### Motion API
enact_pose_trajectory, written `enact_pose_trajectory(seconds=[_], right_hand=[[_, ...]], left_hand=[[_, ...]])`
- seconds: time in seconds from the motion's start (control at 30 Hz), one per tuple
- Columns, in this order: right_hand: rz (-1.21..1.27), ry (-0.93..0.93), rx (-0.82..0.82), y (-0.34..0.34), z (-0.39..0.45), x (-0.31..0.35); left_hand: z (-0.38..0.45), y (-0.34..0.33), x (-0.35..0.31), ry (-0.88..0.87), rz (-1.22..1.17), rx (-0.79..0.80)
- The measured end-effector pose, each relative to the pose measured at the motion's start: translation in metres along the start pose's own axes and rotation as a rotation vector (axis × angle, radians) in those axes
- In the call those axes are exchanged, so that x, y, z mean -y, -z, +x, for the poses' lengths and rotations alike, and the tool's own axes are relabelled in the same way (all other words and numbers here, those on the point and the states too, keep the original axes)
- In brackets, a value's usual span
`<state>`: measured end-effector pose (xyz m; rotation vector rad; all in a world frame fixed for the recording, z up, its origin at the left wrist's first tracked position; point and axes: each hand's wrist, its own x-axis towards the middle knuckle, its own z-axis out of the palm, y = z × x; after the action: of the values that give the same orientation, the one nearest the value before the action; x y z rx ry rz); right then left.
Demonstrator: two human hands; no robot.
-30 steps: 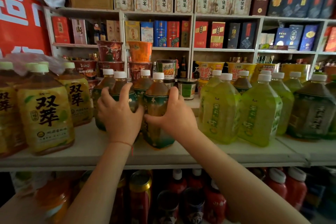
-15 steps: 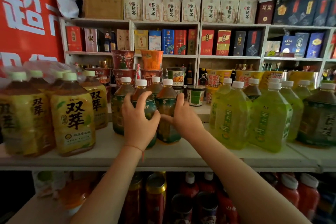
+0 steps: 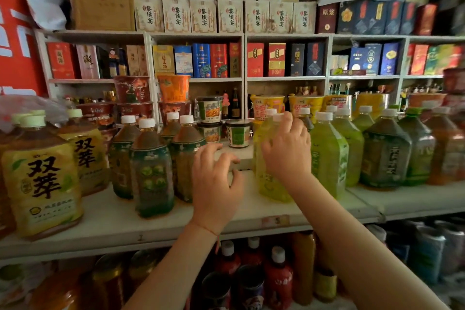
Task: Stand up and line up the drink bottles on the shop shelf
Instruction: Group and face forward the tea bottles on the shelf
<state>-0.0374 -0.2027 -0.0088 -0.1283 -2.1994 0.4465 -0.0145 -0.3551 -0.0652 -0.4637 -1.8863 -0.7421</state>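
Note:
Several brown-tea bottles with dark green labels (image 3: 152, 171) stand upright in a tight group on the white shelf (image 3: 125, 224), left of centre. My left hand (image 3: 214, 184) hovers just right of them with fingers loosely curled, holding nothing. To its right, my right hand (image 3: 286, 151) lies with spread fingers against the front of a yellow-green drink bottle (image 3: 270, 186), which stands upright. More light green bottles (image 3: 328, 156) stand in a row beside and behind it.
Big yellow-labelled tea bottles (image 3: 42, 178) fill the shelf's left end, dark green and orange bottles (image 3: 385, 153) the right. Noodle cups (image 3: 173, 88) and small tubs (image 3: 237, 133) sit behind. Red-capped bottles (image 3: 278, 272) and cans stand on the lower shelf.
Both hands have let go of the dark-green-labelled bottles and moved right. My right hand has reached the yellow-green bottle. The camera has also swung right.

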Motion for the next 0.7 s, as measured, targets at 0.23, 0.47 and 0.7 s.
enact_pose_trajectory(seconds=[0.23, 0.47, 0.7], right_hand=[[0.059, 0.074, 0.128, 0.004, 0.007, -0.023], [0.089, 0.218, 0.262, 0.007, -0.004, -0.024], [0.225, 0.245, 0.407, 0.023, 0.01, -0.061]], left_hand=[[-0.008, -0.029, -0.03, 0.205, -0.088, 0.396], [0.007, -0.059, -0.048, 0.445, -0.151, 0.403], [0.02, -0.093, -0.07, 0.413, 0.034, 0.215]])
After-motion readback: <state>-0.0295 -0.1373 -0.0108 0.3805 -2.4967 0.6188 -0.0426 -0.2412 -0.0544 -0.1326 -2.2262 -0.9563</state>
